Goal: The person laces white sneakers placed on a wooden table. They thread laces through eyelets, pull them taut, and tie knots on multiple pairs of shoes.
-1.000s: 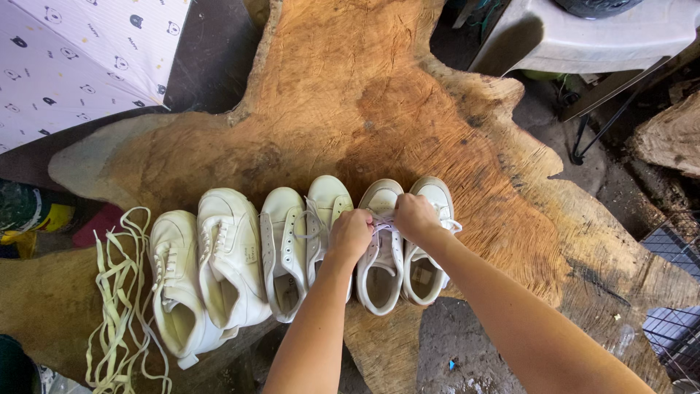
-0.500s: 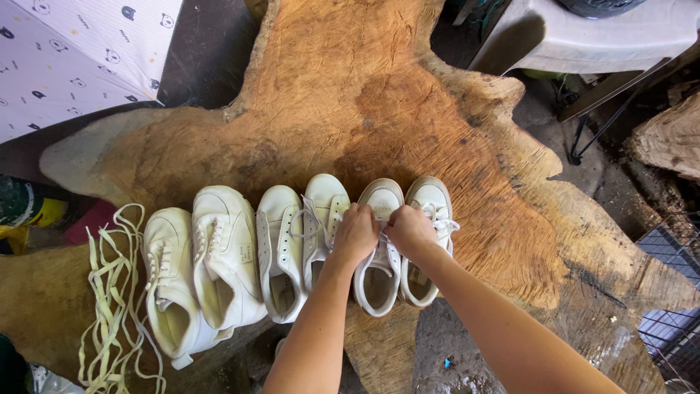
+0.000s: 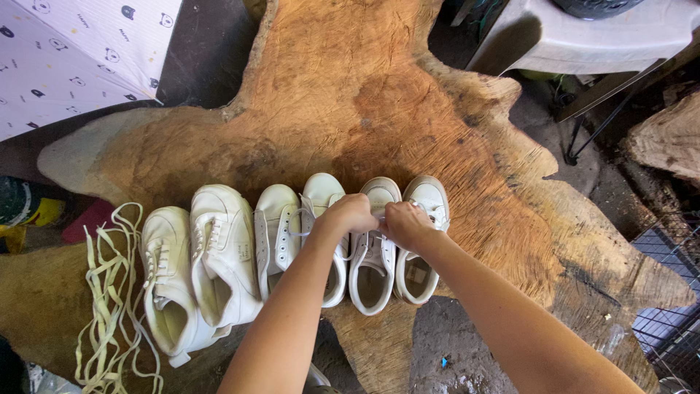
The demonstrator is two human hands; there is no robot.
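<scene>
Several white sneakers stand in a row, toes away from me, on a large irregular wooden slab. My left hand and my right hand are both closed over the laces of the second sneaker from the right, pinching the white lace between them. The rightmost sneaker sits just beside my right hand. Left of my left hand stand two laced sneakers, and two larger unlaced sneakers are further left.
A pile of loose pale yellowish laces lies at the slab's left end. A patterned white cloth is at top left, a grey plastic chair at top right, wire mesh at lower right.
Both hands stay on the same sneaker's laces and have shifted only slightly. The view has drifted a little.
</scene>
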